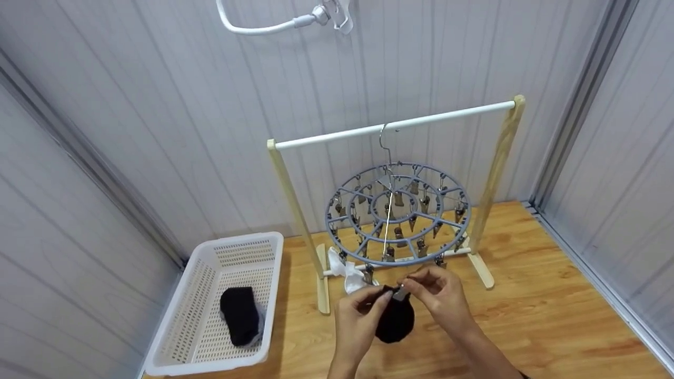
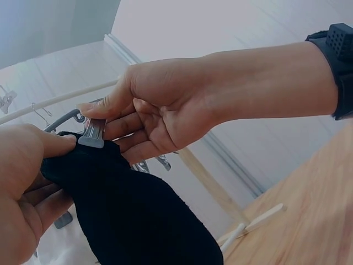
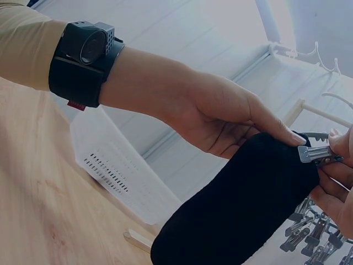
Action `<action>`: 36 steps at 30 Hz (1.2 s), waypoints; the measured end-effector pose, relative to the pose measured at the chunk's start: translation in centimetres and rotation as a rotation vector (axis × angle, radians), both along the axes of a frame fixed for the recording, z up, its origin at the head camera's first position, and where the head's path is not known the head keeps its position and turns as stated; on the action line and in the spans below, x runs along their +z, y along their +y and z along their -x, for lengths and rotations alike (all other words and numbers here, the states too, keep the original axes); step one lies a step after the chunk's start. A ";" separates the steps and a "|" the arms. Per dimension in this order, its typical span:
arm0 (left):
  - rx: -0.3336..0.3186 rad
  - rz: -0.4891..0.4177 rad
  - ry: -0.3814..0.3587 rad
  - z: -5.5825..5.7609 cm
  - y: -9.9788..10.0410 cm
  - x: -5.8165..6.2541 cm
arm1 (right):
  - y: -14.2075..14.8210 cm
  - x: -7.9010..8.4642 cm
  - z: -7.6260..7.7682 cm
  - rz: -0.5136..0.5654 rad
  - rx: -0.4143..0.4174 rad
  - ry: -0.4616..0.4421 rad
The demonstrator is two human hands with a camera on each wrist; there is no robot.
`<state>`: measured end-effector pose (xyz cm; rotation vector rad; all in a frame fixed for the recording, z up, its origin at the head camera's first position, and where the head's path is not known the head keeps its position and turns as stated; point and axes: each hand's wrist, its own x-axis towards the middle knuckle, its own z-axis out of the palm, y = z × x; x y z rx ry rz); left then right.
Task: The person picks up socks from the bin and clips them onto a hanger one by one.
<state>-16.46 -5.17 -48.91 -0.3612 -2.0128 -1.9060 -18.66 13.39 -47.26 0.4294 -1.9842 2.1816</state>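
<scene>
A black sock (image 1: 395, 320) hangs below both hands in front of the round clip hanger (image 1: 343, 252). My left hand (image 1: 354, 321) pinches its top edge between thumb and fingers; in the right wrist view the left thumb (image 3: 297, 138) lies on the cuff. My right hand (image 1: 439, 296) pinches the handles of a metal clip (image 2: 92, 134). The clip's flat jaw lies over the sock's cuff, close beside the left thumb. In the left wrist view the right hand's (image 2: 160, 105) other fingers are bent behind the clip. A white sock (image 1: 354, 278) hangs at the hanger's front left.
The hanger hooks over the white bar (image 1: 337, 136) of a wooden-legged stand (image 1: 497, 173). Several metal clips (image 1: 398, 234) dangle from its rings. At the left stands a white basket (image 1: 176, 310) holding a black sock (image 1: 239, 316) with grey beside it. A white bent arm (image 1: 258, 30) juts in above.
</scene>
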 end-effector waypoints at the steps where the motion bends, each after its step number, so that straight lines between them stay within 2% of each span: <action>1: 0.001 0.001 -0.001 0.0 0.0 0.0 | 0.0 0.0 0.0 0.004 0.000 0.004; 12: 0.047 0.009 0.088 0.4 0.4 -0.4 | 0.7 0.0 0.3 -0.001 0.067 -0.007; 20: 0.054 0.040 0.097 0.5 0.4 -0.5 | 0.9 0.1 0.3 -0.052 0.127 -0.005; 27: 0.062 0.018 0.121 0.4 0.5 -0.3 | 0.8 -0.1 0.4 -0.080 0.108 0.019; 36: 0.044 0.050 0.084 0.3 0.1 0.1 | 1.1 0.1 0.7 -0.086 0.120 0.002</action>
